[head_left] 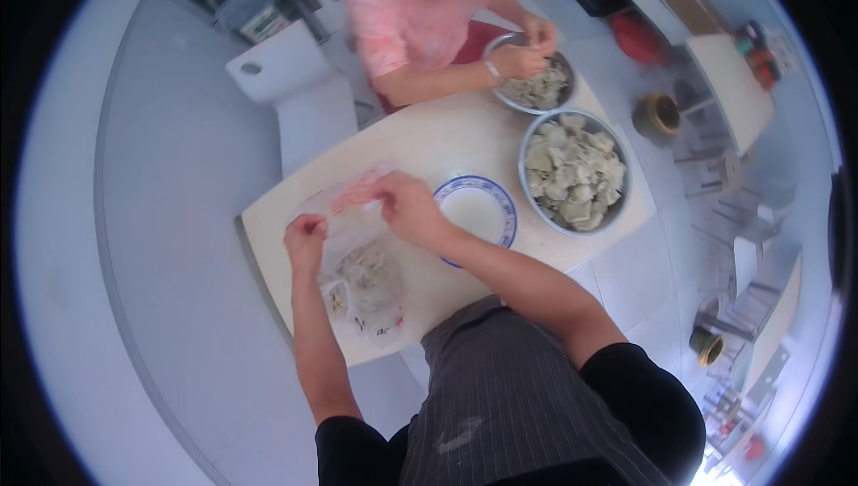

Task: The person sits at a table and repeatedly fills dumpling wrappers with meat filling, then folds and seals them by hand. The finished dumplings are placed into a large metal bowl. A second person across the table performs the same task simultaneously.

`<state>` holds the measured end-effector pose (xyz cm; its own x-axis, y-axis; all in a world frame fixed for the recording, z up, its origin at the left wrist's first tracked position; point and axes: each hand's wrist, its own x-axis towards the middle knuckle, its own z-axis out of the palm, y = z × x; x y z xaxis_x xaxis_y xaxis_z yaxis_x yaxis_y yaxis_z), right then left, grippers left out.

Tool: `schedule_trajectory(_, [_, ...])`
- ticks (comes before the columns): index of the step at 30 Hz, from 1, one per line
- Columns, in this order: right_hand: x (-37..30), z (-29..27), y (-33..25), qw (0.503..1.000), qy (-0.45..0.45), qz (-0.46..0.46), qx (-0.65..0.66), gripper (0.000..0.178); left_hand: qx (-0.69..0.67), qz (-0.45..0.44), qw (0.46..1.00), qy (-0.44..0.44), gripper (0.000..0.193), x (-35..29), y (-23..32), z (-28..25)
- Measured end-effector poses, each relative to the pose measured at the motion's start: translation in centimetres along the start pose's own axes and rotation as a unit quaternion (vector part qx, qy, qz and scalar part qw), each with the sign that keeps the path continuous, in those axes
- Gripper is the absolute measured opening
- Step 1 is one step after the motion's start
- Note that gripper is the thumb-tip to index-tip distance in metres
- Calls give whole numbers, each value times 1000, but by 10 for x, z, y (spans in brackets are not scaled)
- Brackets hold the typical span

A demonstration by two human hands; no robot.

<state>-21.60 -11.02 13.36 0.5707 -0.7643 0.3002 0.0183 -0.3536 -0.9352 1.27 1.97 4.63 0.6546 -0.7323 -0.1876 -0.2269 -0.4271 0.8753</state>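
Observation:
A clear plastic bag [380,294] with some red print lies on the table, greyish pieces showing through it. At its far left edge my left hand [307,240] is closed in a pinch on the bag. My right hand [407,206] is closed on the bag's far edge, by the red marks, its fingertips partly blurred. Right beside that hand stands a white plate [474,214] with a blue patterned rim, partly behind my right forearm. A metal bowl [573,171] to its right is heaped with pale grey-green pieces whose kind I cannot make out.
Across the table [429,142], a person in a pink top [384,25] works with both hands over a second metal bowl [536,84] of shredded pale pieces. A white chair [308,97] stands at the far left side. Other tables and brown pots [657,117] are at the right.

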Motion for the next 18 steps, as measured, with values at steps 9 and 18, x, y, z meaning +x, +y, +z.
schedule_trajectory(9, [-25,-1,18,997,68,29,-12,31,-61,12,998,-12,8,5,120,16])
schedule_trajectory(18, [-47,18,49,991,104,81,24,28,47,216,898,-381,12,-77,245,264])
